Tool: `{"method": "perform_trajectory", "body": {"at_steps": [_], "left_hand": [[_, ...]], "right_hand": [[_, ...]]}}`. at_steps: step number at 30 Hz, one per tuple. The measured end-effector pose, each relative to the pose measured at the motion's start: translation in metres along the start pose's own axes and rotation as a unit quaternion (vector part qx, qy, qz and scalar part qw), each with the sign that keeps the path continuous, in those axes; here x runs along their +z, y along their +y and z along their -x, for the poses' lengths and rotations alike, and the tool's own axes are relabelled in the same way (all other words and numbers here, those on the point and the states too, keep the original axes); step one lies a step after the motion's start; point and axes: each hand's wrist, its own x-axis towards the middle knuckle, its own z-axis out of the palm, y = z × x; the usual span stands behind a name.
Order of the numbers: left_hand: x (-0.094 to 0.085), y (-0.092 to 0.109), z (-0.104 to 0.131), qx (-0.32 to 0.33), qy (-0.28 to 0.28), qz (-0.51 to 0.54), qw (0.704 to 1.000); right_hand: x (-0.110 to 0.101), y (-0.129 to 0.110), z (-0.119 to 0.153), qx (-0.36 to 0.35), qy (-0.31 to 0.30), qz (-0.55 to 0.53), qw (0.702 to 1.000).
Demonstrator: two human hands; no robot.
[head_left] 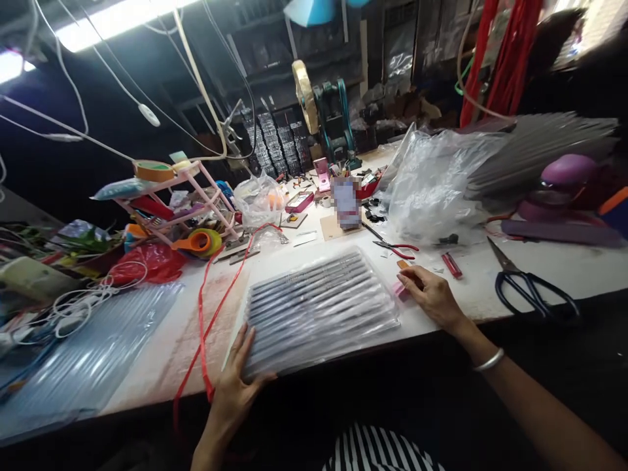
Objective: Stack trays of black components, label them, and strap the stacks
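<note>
Both hands frame the plastic-wrapped pack (318, 307) lying flat on the worktop (490, 288). Left hand (240, 383), grip open, presses its near corner; right hand (432, 294) rests loosely curled, holding nothing, at its far right edge.

Both forearms bare, no sleeves visible down to the left hand (234, 386) or the right hand (432, 297). A plain silver bangle (489, 360) sits on the wrist just behind the right hand. Black-and-white striped garment (380, 450) shows below and between the hands.
</note>
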Motion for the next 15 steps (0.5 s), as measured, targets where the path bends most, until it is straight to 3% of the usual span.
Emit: {"method": "perform_trajectory", "body": {"at_steps": [6,11,15], "left_hand": [[-0.001,0.002,-0.003,0.003,-0.029,-0.025,0.999],[0.000,0.000,-0.002,-0.018,-0.014,0.032,0.999],[0.005,-0.003,0.002,-0.049,0.050,0.147,0.987]], "right_hand": [[-0.001,0.006,-0.001,0.044,0.014,-0.053,0.998],[0.000,0.014,0.001,0.037,-0.033,-0.063,0.997],[0.000,0.018,0.004,0.044,-0.058,-0.031,0.997]]}}
